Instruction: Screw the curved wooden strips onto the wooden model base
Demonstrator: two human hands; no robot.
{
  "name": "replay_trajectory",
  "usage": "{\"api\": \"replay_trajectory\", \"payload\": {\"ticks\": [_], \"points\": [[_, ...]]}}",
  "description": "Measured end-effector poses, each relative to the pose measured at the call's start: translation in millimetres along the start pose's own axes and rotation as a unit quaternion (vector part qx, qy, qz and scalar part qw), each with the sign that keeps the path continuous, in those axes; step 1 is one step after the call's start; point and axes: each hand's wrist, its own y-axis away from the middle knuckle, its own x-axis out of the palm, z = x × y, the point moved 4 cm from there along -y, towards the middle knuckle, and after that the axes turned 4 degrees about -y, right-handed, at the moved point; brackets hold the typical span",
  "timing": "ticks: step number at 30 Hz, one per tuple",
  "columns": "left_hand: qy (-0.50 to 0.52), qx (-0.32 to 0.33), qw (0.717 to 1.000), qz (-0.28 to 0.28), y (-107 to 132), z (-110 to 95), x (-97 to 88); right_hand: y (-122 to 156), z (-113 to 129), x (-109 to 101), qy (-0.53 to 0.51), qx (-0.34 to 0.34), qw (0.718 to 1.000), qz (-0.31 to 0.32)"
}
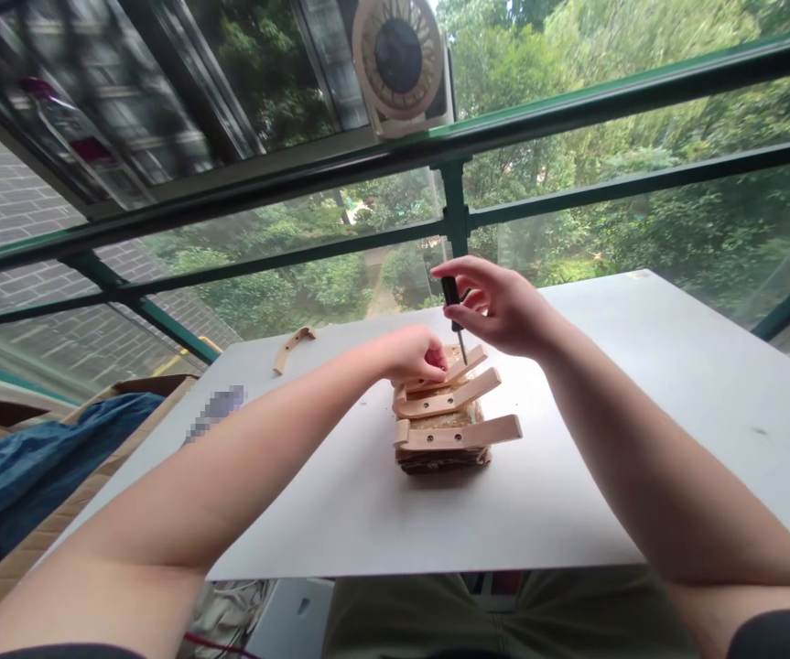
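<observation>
My right hand (494, 307) holds a screwdriver (450, 302) by its black handle, with the shaft pointing down. The tip is close to the farthest curved wooden hook (467, 364); whether it touches is unclear. At that same hook my left hand (416, 355) is closed, fingertips pinched together low over the wood, and what they hold is hidden. Nearer to me, a middle wooden hook (473, 392) and a front wooden hook (487, 432) lie across a worn block (444, 462). Two dark screw holes or screws show in each of these two.
A loose curved wooden hook (291, 348) lies at the back left of the white table (340, 513). Left of the table stands a cardboard box (178, 394) with blue cloth (58, 444). A round fan (398, 57) stands by the window, behind a green railing (458, 206).
</observation>
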Motion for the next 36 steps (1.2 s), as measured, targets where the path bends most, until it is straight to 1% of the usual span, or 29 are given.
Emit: {"api": "replay_trajectory", "payload": {"ticks": [2, 5, 10, 16, 24, 28, 36], "points": [[-0.006, -0.005, 1.0, -0.008, 0.4, 0.3, 0.4, -3.1, -7.8, 10.0, 0.016, 0.01, 1.0, 0.015], [-0.002, -0.021, 1.0, -0.006, 1.0, 1.7, 1.6, -3.6, -19.2, 21.1, 0.01, 0.024, 0.999, 0.02], [0.02, -0.04, 0.999, 0.005, 0.7, 5.4, 3.3, -1.1, -29.4, 30.9, -0.012, 0.025, 0.999, 0.031], [0.041, -0.044, 0.998, 0.004, -0.9, 8.4, 5.3, 0.1, -35.0, 34.7, -0.023, 0.027, 0.999, 0.027], [0.062, -0.016, 0.998, 0.001, -0.4, 7.9, 6.4, 1.9, -36.2, 36.3, -0.033, 0.03, 0.998, 0.034], [0.069, -0.015, 0.997, 0.005, 0.1, 7.8, 6.6, 2.7, -35.9, 37.1, -0.047, 0.034, 0.997, 0.043], [0.078, -0.025, 0.997, 0.008, 1.6, 6.2, 4.8, 3.0, -34.2, 36.8, -0.034, 0.019, 0.999, 0.032]]}}
